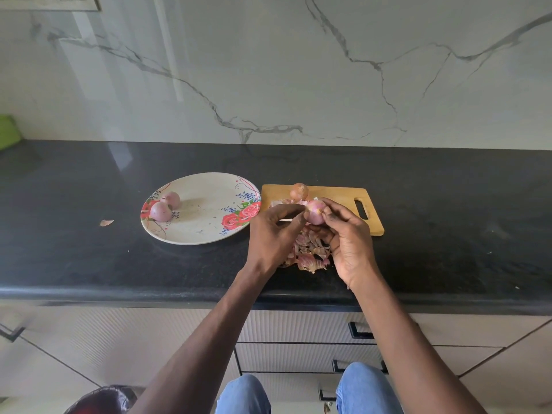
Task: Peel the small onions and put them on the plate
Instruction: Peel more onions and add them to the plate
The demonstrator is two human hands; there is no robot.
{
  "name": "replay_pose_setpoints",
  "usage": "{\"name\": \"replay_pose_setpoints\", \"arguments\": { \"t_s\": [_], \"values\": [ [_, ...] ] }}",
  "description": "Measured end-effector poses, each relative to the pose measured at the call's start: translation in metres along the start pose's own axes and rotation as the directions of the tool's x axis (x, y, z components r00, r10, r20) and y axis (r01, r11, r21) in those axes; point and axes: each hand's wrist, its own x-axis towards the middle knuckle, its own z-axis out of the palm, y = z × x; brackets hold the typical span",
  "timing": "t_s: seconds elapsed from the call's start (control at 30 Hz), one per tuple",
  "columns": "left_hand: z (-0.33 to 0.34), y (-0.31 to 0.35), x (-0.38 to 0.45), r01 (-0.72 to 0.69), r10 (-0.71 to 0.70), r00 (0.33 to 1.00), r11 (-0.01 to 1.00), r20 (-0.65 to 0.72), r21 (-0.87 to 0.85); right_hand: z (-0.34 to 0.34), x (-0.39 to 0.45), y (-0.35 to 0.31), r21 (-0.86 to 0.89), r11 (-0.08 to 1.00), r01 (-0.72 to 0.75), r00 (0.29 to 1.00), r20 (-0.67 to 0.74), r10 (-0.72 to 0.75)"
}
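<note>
A partly peeled pink onion is held above the wooden cutting board. My right hand grips it from the right and below. My left hand pinches its left side with thumb and forefinger. An unpeeled brown onion rests on the board's far left corner. Two peeled onions lie on the left part of the floral plate. A heap of onion skins lies under my hands, spilling off the board's near edge.
The black countertop runs the full width, with a marble wall behind. A loose skin scrap lies left of the plate. A green object sits at the far left. Drawers with black handles are below the counter edge.
</note>
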Motion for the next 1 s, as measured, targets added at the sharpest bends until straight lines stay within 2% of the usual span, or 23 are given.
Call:
{"name": "replay_pose_setpoints", "arguments": {
  "t_s": [0.23,0.47,0.73,1.0],
  "values": [
    [0.003,-0.002,0.001,-0.092,0.095,0.995,0.985,-0.012,0.148,0.001,0.003,0.005,-0.065,0.998,0.024,0.999,-0.04,-0.027],
    [0.004,0.0,0.0,-0.114,0.122,0.992,0.972,-0.028,0.205,0.001,0.002,0.005,-0.09,0.995,0.039,0.998,-0.041,-0.043],
    [0.003,0.0,0.001,-0.043,0.067,0.991,0.981,-0.12,0.191,0.001,-0.004,-0.007,0.181,0.98,-0.083,0.995,0.073,0.071],
    [0.003,0.005,0.001,0.028,0.004,0.988,0.978,-0.152,0.209,0.0,-0.01,-0.013,0.328,0.926,-0.186,0.978,0.156,0.141]
  ]
}}
